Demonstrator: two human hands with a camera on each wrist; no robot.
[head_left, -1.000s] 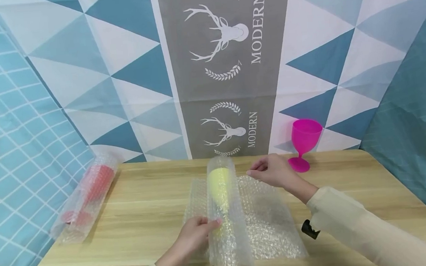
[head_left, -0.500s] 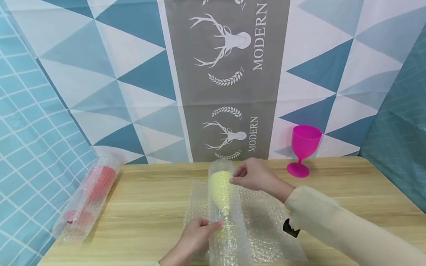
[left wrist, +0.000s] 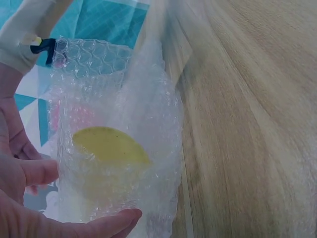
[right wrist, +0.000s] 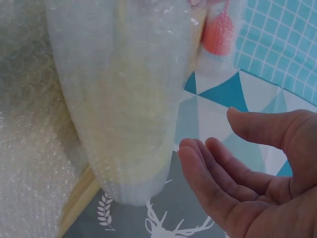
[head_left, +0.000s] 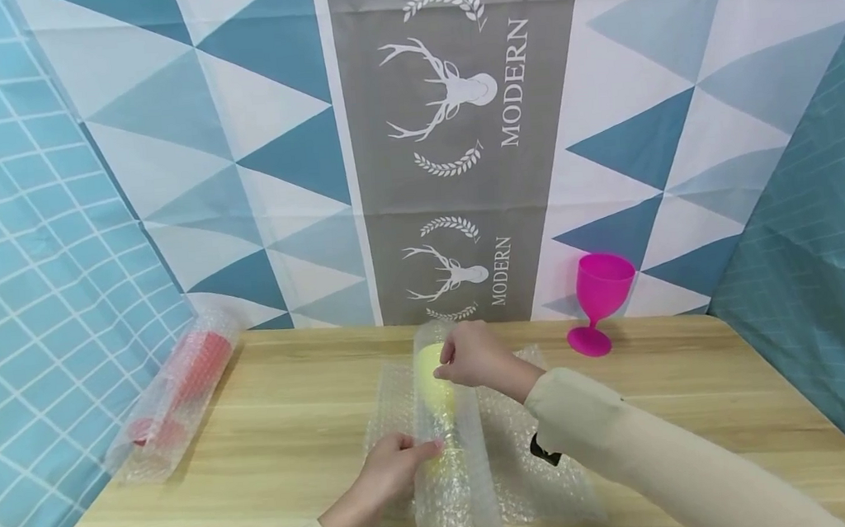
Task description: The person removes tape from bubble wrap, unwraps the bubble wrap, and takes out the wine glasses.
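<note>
A yellow goblet [head_left: 432, 378] lies inside a roll of clear bubble wrap [head_left: 452, 505] in the middle of the table, stem toward me. My left hand [head_left: 390, 469] grips the lower part of the roll, thumb on top. In the left wrist view the goblet's yellow foot [left wrist: 109, 144] shows through the plastic between finger and thumb. My right hand [head_left: 478, 358] hovers at the bowl end, overlapping the roll in the head view. The right wrist view shows its fingers [right wrist: 213, 188] loosely bent, thumb apart from them, holding nothing beside the wrap. A loose flap [head_left: 535, 461] of wrap spreads right.
A bright pink goblet [head_left: 603, 291] stands upright at the back right of the wooden table [head_left: 292, 406]. At the left edge lies a red goblet [head_left: 196, 372] rolled in bubble wrap. A patterned cloth [head_left: 286, 142] hangs behind the table.
My right hand has moved left from the loose flap to over the bowl end of the roll. My left hand keeps its grip. The head view has tilted slightly upward.
</note>
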